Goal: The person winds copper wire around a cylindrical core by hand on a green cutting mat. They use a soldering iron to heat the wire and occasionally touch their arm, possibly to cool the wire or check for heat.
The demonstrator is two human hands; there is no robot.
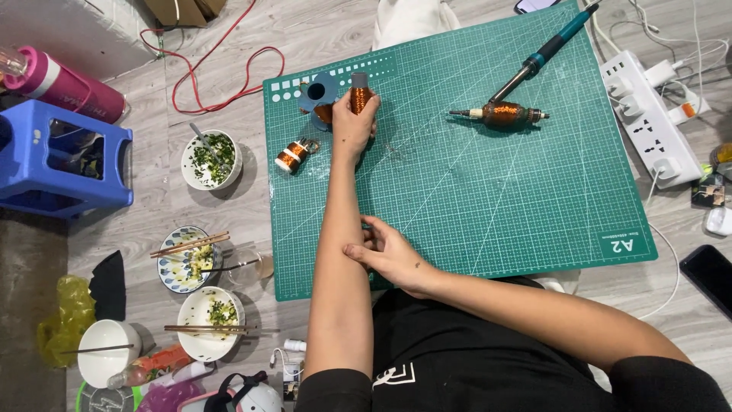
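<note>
Where the ruled green cutting mat (488, 191) covers the grey plank floor, your left hand (354, 126) reaches forward on a straight arm, fingers curled round an upright copper-wire coil (360, 95) at the mat's far left edge. Beside it: a blue plastic spool (316, 91), and a small copper coil (290, 156) lying on its side. Your right hand (389, 255) rests across your left forearm, fingers loosely bent, touching skin. Further right: a copper-wound motor armature (503, 114) touching a teal-handled soldering iron (545, 49).
</note>
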